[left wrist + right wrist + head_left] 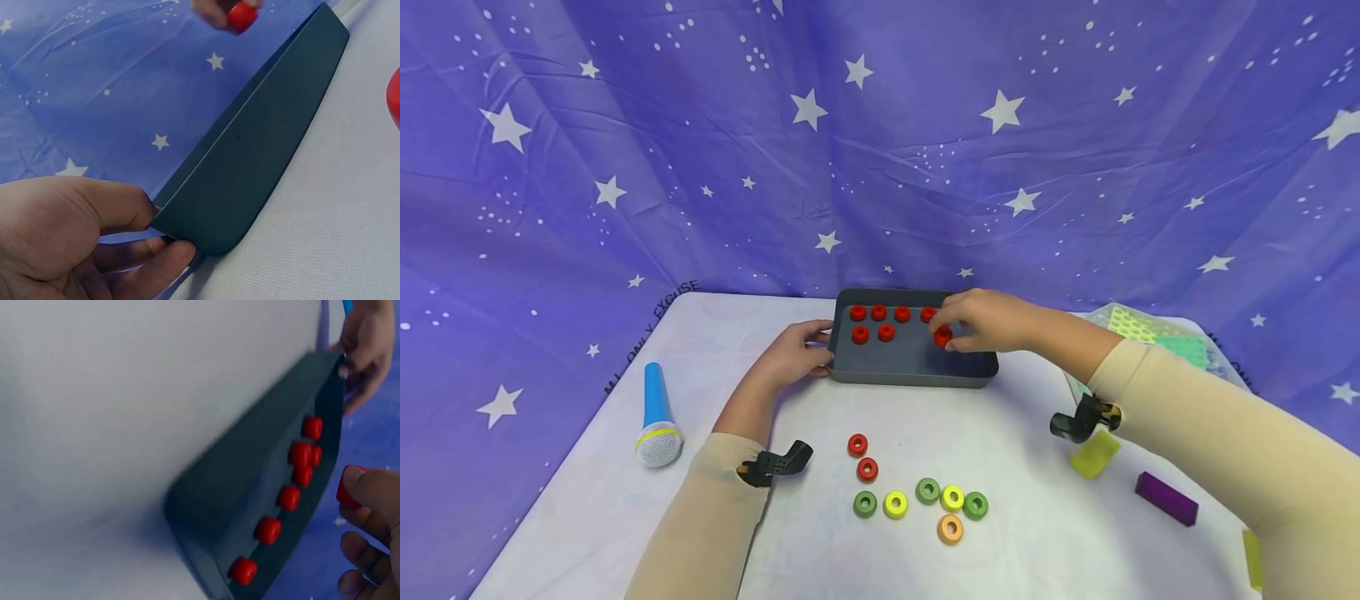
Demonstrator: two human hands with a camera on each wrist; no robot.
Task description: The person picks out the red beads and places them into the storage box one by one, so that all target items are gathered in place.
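In the head view, the left hand (792, 353) grips the tray (906, 367), centre of the frame, at its left end. The right hand's (988, 321) fingers pinch a red ring (344, 496) over the tray's right part. More rings (928, 501) lie lower centre on the table (805, 550); a microphone (657, 404) lies at left.

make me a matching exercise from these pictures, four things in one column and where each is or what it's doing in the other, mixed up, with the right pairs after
Things
1. left grip
2. microphone
3. right grip
4. orange ring

Places and states
A. just below a yellow ring in the head view
B. holding the left end of the tray
C. pinching a red ring over the tray
D. lying towards the left side of the table

Pairs: 1-B; 2-D; 3-C; 4-A
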